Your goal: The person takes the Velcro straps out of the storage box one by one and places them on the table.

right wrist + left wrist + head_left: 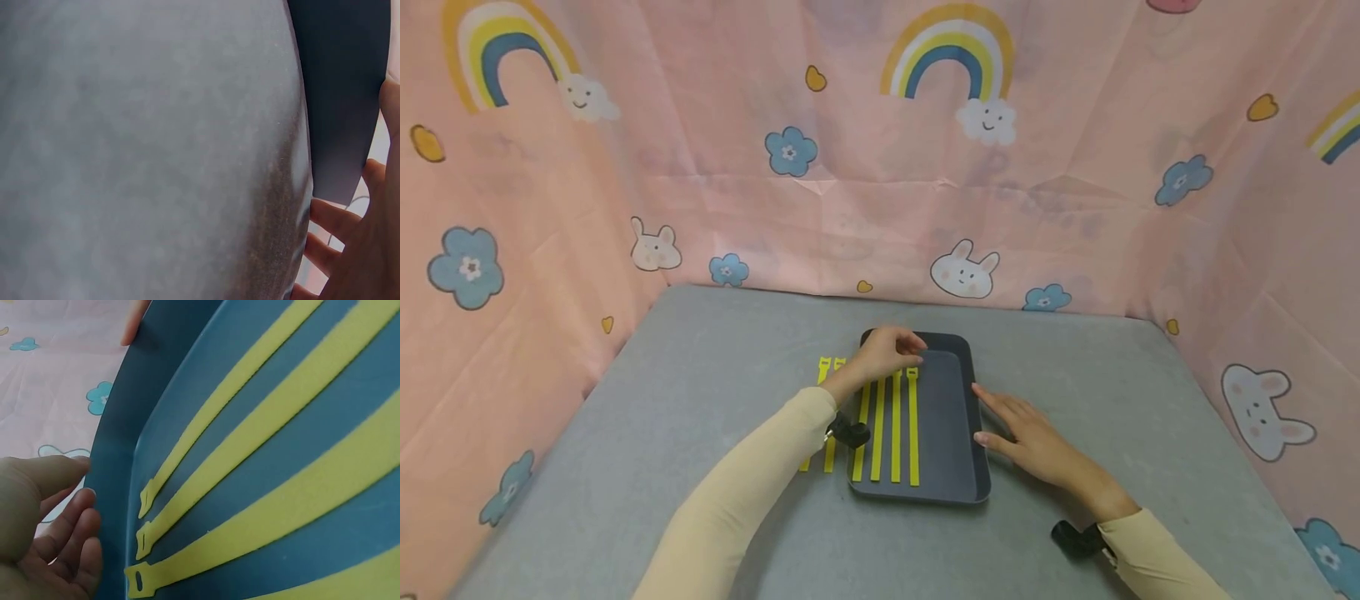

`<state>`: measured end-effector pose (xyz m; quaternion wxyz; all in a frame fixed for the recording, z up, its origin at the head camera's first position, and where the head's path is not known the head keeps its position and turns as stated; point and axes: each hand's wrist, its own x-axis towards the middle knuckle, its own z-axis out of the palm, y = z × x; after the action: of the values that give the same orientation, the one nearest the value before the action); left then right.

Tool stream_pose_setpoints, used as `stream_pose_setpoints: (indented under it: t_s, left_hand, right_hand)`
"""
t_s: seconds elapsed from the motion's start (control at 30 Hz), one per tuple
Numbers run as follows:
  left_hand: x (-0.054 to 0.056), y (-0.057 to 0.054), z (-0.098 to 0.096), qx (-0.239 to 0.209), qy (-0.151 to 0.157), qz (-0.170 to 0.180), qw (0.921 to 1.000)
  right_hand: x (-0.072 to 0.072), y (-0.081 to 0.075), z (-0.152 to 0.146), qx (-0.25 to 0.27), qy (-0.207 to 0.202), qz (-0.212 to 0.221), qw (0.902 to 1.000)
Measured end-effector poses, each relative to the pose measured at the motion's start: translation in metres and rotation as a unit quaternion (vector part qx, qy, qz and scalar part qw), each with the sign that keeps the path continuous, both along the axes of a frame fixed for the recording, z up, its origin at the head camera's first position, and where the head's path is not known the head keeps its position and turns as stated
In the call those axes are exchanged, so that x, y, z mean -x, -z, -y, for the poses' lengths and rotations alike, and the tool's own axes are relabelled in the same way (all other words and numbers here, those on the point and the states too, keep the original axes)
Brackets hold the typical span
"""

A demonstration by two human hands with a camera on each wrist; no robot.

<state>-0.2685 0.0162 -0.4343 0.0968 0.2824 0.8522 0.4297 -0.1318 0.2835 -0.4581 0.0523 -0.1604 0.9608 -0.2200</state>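
Note:
A dark grey tray (951, 417) lies on the table with several yellow hook-and-loop cable ties (913, 433) lengthwise in its left part. Their slotted heads (142, 581) point to the far end. My left hand (883, 353) hovers over the tray's far left part, fingers loosely bent, nothing visible in its grasp. At the tray's right side, my right hand (1030, 437) rests with fingers spread, its fingertips against the outer wall (340, 106). Two more yellow ties (830, 454) lie left of the tray, partly hidden by my left arm.
The grey table (730, 342) extends around the tray on all sides. A pink cloth (865, 208) printed with rainbows, flowers and rabbits hangs behind it and along both sides. Each wrist carries a small black camera (1078, 540).

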Motion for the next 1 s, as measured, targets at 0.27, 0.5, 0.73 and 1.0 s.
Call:
stream_pose_setpoints:
  t_s: [0.27, 0.5, 0.73, 1.0]
  left_hand:
    - [-0.002, -0.003, 0.000, 0.061, -0.001, -0.010, 0.9981]
    - [-0.004, -0.005, -0.001, 0.081, 0.004, 0.007, 0.9967]
    - [-0.005, -0.006, -0.007, 0.055, 0.032, 0.014, 0.9979]
    - [-0.011, -0.008, -0.013, 0.074, 0.039, 0.006, 0.9965]
  right_hand:
    - [0.000, 0.000, 0.000, -0.003, -0.002, -0.005, 1.0000]
    - [-0.001, -0.001, 0.000, 0.001, -0.002, -0.001, 1.0000]
    - [0.000, 0.000, 0.000, 0.004, 0.004, 0.007, 1.0000]
    - [0.001, 0.001, 0.000, 0.001, 0.003, 0.007, 1.0000]
